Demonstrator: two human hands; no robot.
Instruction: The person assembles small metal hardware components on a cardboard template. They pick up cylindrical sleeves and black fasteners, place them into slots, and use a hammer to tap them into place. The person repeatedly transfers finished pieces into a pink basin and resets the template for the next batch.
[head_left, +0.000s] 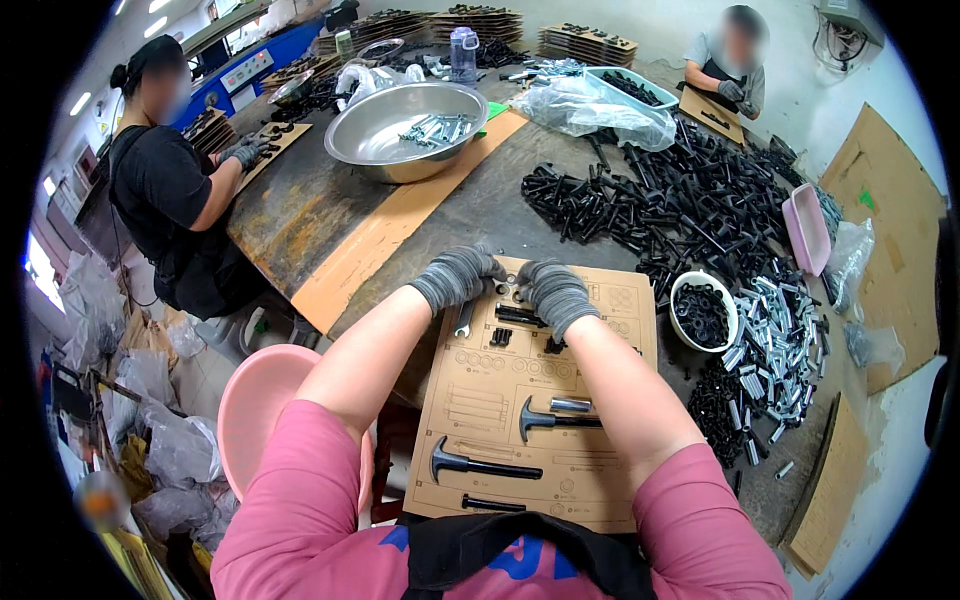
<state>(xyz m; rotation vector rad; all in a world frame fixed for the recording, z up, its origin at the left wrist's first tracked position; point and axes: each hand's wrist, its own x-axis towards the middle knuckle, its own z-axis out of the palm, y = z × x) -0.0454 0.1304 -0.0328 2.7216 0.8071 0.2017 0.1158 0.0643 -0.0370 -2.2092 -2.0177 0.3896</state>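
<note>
Both my hands wear grey gloves and meet near the far edge of a printed cardboard sheet [590, 478]. My left hand [462, 274] has its fingers drawn together; what they hold, if anything, is hidden. Beside it, my right hand [553, 290] is curled with fingertips down, its grip also hidden. Small metal rings [507, 285] show between them. Below my left hand lies a wrench [463, 319]. On the sheet also lie a black bolt [517, 315], short black screws [500, 337], two black hooked arms [486, 464], a silver sleeve [570, 404] and a black rod [493, 504].
Black metal parts [650, 200] heap up at right, near a bowl of black rings [703, 312] and silver sleeves [775, 350]. A steel basin [375, 125] stands ahead; a pink tub [255, 390] sits lower left. Two people [165, 190] work at the table's far sides.
</note>
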